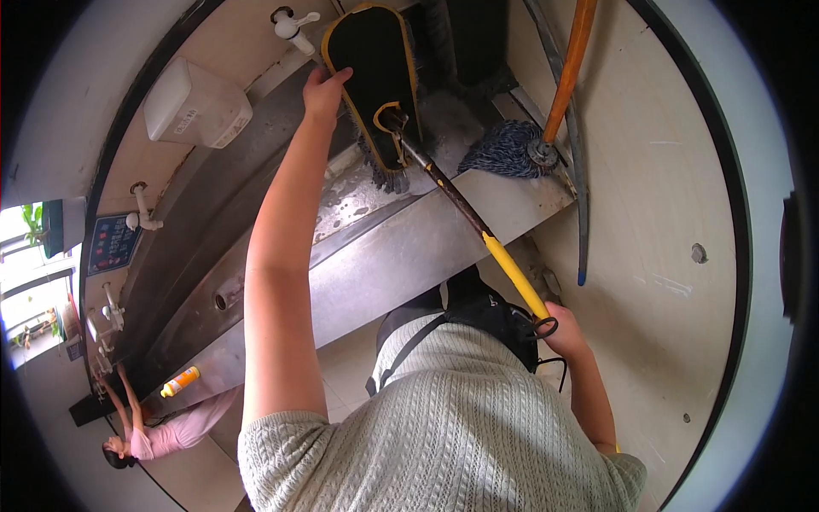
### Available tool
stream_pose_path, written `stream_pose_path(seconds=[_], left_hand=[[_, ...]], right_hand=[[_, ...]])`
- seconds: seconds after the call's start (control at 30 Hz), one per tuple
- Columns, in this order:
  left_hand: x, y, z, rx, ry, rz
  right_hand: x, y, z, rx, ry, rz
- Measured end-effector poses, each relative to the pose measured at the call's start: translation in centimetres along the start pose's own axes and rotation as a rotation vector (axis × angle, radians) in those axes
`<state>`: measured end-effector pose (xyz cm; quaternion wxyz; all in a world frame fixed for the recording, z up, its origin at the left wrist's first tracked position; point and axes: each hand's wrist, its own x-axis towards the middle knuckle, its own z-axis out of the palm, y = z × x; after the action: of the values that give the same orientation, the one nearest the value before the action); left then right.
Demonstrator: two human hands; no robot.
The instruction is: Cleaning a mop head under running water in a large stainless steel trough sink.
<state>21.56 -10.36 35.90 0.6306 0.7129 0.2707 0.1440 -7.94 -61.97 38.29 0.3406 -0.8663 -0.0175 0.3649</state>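
1. A person in a grey knit top (444, 410) holds a flat mop (371, 64) over the end of a long steel trough (380, 282), its dark, yellow-edged head at the far side and its pole (465, 205) slanting back toward the body. Whether the head rests on the steel or hangs just clear cannot be told.

2. The mop looks light at the pole and heavier at the head, more so if its grey fringe (392, 181) is soaked. The pole appears stiff, the backing flexible, the fringe limp; nothing about it seems fragile.

3. Wet cloth and smooth paint could both turn slippery. The head may also swing at its socket (392, 118), so one hold on its edge and another on the yellow grip (514, 271) would likely steady it best.

4. The left hand (322, 96) is partly closed, pinching the head's near-left edge, thumb laid over the dark face; the other fingers are mostly hidden behind it.

5. The right hand (565, 333) is curled around the lower end of the yellow grip, beside a dark ring (544, 328); how tightly, the view does not show.

6. Just right of the head, a string mop (508, 151) lies at the trough's end. Far left, a co-worker (179, 431) in pink reaches toward the trough, near an orange bottle (180, 381).
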Motion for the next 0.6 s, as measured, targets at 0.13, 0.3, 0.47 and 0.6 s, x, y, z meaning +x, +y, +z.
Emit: stream_pose_path(seconds=[0.13, 0.3, 0.47, 0.6], left_hand=[[0.4, 0.0, -0.4, -0.014, -0.016, -0.004], [-0.3, 1.2, 0.0, -0.034, -0.086, -0.049], [-1.5, 1.9, 0.3, -0.009, -0.137, -0.077], [-2.5, 2.1, 0.5, 0.049, -0.040, 0.041]], right_hand=[[0.0, 0.1, 0.0, -0.011, -0.005, -0.003], [0.0, 1.8, 0.8, -0.006, 0.041, -0.021], [-0.8, 1.4, 0.0, -0.004, -0.001, 0.081], [-1.4, 1.5, -0.4, -0.028, 0.000, 0.099]])
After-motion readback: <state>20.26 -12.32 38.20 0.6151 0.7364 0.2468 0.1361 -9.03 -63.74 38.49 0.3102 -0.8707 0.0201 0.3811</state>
